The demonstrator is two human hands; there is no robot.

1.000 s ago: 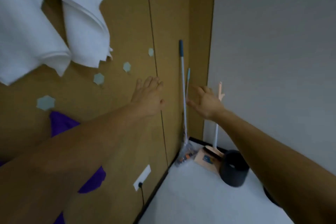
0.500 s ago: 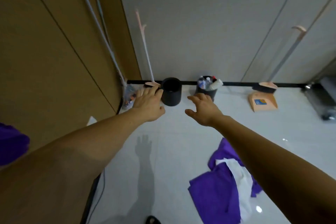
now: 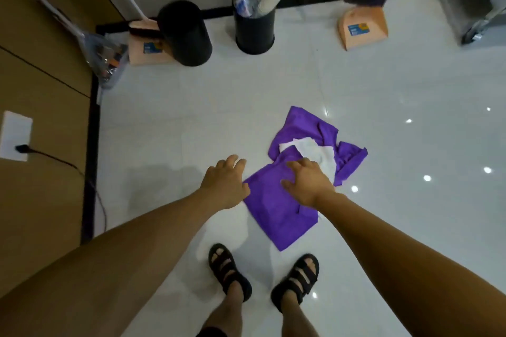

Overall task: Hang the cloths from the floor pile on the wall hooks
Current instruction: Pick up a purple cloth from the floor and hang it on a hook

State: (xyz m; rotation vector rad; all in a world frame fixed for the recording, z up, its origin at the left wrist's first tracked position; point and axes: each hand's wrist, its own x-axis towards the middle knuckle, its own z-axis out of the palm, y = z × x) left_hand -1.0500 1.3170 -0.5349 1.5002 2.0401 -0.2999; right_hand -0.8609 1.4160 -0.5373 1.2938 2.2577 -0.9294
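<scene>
The view swings down from the wall to the floor. Both hands, empty, now reach over the cloth pile.

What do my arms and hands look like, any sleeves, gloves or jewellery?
The left forearm and right forearm are bare, with no sleeves in view. The left hand and right hand wear no gloves; no watch, bracelet or ring shows.

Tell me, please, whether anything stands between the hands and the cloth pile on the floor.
Nothing visible does. The right hand is over the purple cloth, the left hand over bare floor beside its edge. The black bins stand back by the wall.
</scene>
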